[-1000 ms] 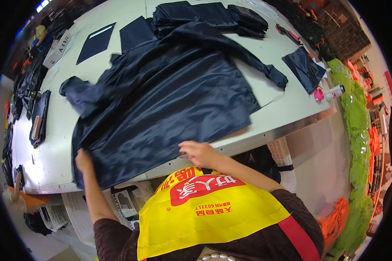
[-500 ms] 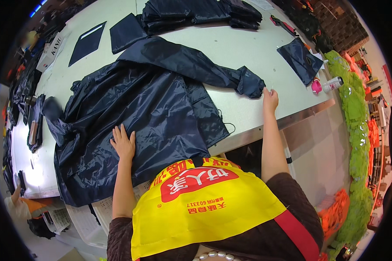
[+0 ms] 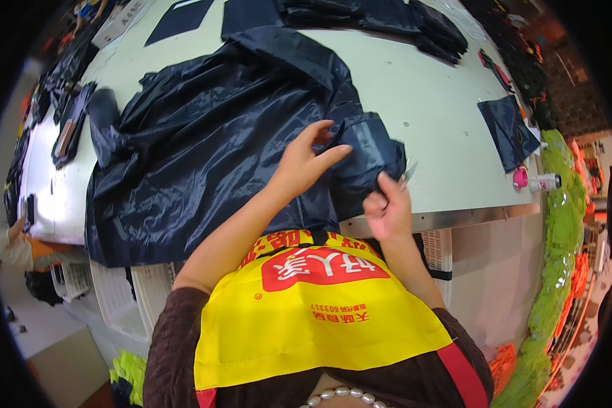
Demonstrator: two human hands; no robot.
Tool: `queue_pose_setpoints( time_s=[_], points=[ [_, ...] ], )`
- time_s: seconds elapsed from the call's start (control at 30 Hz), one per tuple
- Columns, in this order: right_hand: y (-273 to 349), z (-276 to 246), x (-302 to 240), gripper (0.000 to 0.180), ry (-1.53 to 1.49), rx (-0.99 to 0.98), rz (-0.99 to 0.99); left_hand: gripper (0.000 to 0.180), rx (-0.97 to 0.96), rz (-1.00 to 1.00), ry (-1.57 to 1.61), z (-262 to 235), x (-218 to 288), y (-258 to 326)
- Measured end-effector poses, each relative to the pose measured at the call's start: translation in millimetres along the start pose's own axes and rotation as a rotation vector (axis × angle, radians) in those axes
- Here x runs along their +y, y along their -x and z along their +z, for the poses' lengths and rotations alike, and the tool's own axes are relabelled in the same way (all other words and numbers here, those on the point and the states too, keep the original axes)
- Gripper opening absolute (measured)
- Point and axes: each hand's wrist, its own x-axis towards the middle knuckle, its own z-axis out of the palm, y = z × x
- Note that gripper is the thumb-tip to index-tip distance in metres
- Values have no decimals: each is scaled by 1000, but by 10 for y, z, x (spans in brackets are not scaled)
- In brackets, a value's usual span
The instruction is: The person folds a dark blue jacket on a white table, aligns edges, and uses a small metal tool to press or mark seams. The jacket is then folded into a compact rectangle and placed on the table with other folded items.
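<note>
To me, the garment (image 3: 217,136) looked light, slippery, best pinched at its cuff (image 3: 372,144); left hand (image 3: 300,162) spread open, right hand (image 3: 389,209) gripping, I couldn't tell.

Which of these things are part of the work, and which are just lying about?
In use:
- dark shiny garment
- pointed metal tool at the right hand

Seemingly just lying about:
- pink object
- bright green pile
- white basket

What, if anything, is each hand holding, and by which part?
The right hand appears to hold a pointed metal tool by its hidden end. The left hand is at the sleeve end; whether it grips cannot be told.
</note>
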Motion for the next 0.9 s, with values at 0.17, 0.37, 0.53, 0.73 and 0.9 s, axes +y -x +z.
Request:
queue_pose_setpoints(
  time_s=[0.17, 0.37, 0.53, 0.73, 0.9],
  points=[
    [321, -330, 121, 9, 406, -96, 165, 25, -175, -148, 420, -144, -181, 88],
    [242, -491, -361, 11, 952, 48, -346, 19, -308, -237, 480, -435, 86, 357],
    [49, 340, -177, 23, 977, -303, -333, 24, -304, -245, 428, -517, 84, 472],
    [-21, 541, 182, 24, 1067, -292, -297, 29, -195, -198, 313, -540, 166, 614],
    [28, 607, 216, 23, 1338, -290, -673, 27, -121, -125, 107, -545, 255, 642]
  ],
)
